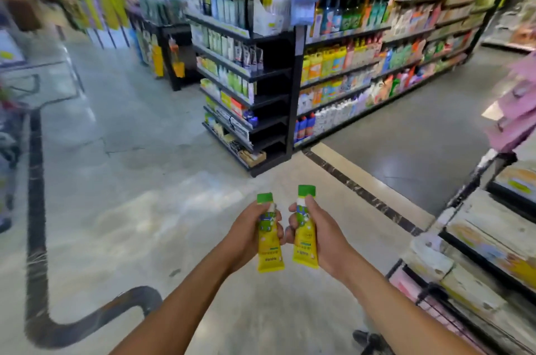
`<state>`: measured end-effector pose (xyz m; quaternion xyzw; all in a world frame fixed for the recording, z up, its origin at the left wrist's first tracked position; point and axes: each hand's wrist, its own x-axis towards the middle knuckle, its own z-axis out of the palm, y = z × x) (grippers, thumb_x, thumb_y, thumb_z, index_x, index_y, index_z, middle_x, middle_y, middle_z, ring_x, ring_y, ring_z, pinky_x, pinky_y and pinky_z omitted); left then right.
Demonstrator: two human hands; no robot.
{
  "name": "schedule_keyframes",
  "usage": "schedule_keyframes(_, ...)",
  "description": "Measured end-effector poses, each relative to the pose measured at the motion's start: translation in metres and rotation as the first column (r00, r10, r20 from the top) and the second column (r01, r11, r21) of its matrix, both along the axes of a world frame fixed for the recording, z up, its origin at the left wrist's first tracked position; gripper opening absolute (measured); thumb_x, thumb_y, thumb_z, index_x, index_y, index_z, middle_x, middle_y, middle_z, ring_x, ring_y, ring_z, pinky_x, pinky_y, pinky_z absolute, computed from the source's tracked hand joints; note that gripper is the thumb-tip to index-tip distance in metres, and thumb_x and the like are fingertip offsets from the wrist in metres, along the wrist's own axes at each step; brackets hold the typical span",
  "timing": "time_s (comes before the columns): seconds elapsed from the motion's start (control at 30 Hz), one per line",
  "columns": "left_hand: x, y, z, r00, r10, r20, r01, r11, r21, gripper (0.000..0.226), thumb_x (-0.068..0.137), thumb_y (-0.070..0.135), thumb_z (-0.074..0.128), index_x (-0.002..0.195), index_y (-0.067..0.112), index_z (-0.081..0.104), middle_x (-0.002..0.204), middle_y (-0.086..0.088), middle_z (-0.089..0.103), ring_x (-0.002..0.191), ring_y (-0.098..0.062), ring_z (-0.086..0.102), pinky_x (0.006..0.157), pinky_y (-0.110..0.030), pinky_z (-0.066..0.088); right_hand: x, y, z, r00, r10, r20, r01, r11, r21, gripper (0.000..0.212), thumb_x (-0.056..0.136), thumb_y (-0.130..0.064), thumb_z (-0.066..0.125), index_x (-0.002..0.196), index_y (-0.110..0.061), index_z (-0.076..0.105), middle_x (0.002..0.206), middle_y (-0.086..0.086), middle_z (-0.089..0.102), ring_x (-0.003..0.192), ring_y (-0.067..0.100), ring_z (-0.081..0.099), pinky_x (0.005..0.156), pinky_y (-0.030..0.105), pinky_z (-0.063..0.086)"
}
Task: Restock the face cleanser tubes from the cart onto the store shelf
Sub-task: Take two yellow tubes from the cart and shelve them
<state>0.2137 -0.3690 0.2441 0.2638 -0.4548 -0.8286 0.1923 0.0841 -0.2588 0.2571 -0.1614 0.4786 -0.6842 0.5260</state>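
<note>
Hands (246, 234) (324, 238) gripping 2 tubes (269, 250) (305, 247), shelf (271, 76) ahead, racks (475, 250) close R

At 9 o'clock the cart (20, 84) is blurred and cut by the edge. Fingers (293, 216) hide part of the left tube (269, 250) and right tube (304, 247); their print is unreadable. At 6 o'clock a shoe (368, 338) is cropped.

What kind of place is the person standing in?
Probably a supermarket or drugstore: black shelving packed with bottles lines the aisles, and the left hand grips one yellow tube, the right hand a second tube.
</note>
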Motion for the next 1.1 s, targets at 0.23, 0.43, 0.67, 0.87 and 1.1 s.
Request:
schedule_keyframes(0.23, 0.044, -0.081, 0.016, 0.973, 0.230, -0.036, -0.232, 0.967, -0.104, 0.042, 0.102, 0.051, 0.048, 0.124, 0.016, 0.051, 0.080, -0.010, 0.061, 0.064, -0.028, 0.060, 0.075, -0.054, 0.059, 0.032, -0.121, 0.026, 0.986, 0.089, -0.141, -0.087, 0.996, 0.021, 0.050, 0.101, -0.055, 0.042, 0.096, -0.008, 0.057, 0.066, 0.013, 0.049, 0.046, 0.020, 0.037, 0.051, 0.030, 0.032)
schedule_keyframes(0.43, 0.035, -0.173, 0.025, 0.914, 0.404, -0.021, -0.403, 0.906, -0.132, 0.036, 0.109, 0.041, 0.036, 0.111, 0.010, 0.054, 0.069, -0.007, 0.049, 0.048, -0.021, 0.044, 0.053, -0.031, 0.044, 0.031, -0.238, 0.031, 0.957, 0.229, -0.180, -0.236, 0.972, -0.016, 0.058, 0.087, -0.064, 0.047, 0.095, -0.007, 0.054, 0.060, 0.009, 0.041, 0.047, 0.019, 0.033, 0.049, 0.029, 0.030)
schedule_keyframes(0.67, 0.003, -0.295, 0.038, 0.857, 0.515, -0.024, -0.512, 0.845, -0.154, 0.034, 0.110, 0.040, 0.036, 0.106, 0.009, 0.051, 0.067, -0.007, 0.049, 0.047, -0.020, 0.040, 0.051, -0.030, 0.042, -0.003, -0.377, 0.036, 0.941, 0.300, -0.153, -0.302, 0.953, 0.016, 0.053, 0.105, -0.054, 0.035, 0.093, -0.006, 0.054, 0.059, 0.012, 0.040, 0.040, 0.020, 0.037, 0.042, 0.027, 0.037)
schedule_keyframes(0.87, -0.003, -0.387, 0.036, 0.813, 0.582, 0.000, -0.573, 0.800, -0.176, 0.046, 0.096, 0.054, 0.049, 0.107, 0.009, 0.051, 0.068, -0.006, 0.048, 0.048, -0.021, 0.041, 0.051, -0.031, 0.041, -0.012, -0.482, 0.029, 0.874, 0.464, -0.144, -0.470, 0.883, -0.005, 0.058, 0.099, -0.065, 0.037, 0.090, -0.009, 0.050, 0.058, 0.014, 0.039, 0.050, 0.027, 0.046, 0.050, 0.036, 0.044)
schedule_keyframes(1.1, 0.004, -0.516, 0.023, 0.786, 0.618, 0.011, -0.599, 0.765, -0.235, 0.045, 0.099, 0.055, 0.044, 0.106, 0.011, 0.052, 0.073, -0.008, 0.048, 0.050, -0.022, 0.042, 0.054, -0.034, 0.043, -0.010, -0.618, 0.022, 0.823, 0.519, -0.230, -0.526, 0.850, 0.033, 0.060, 0.100, -0.064, 0.035, 0.088, -0.009, 0.054, 0.062, 0.013, 0.039, 0.052, 0.022, 0.038, 0.050, 0.032, 0.041)
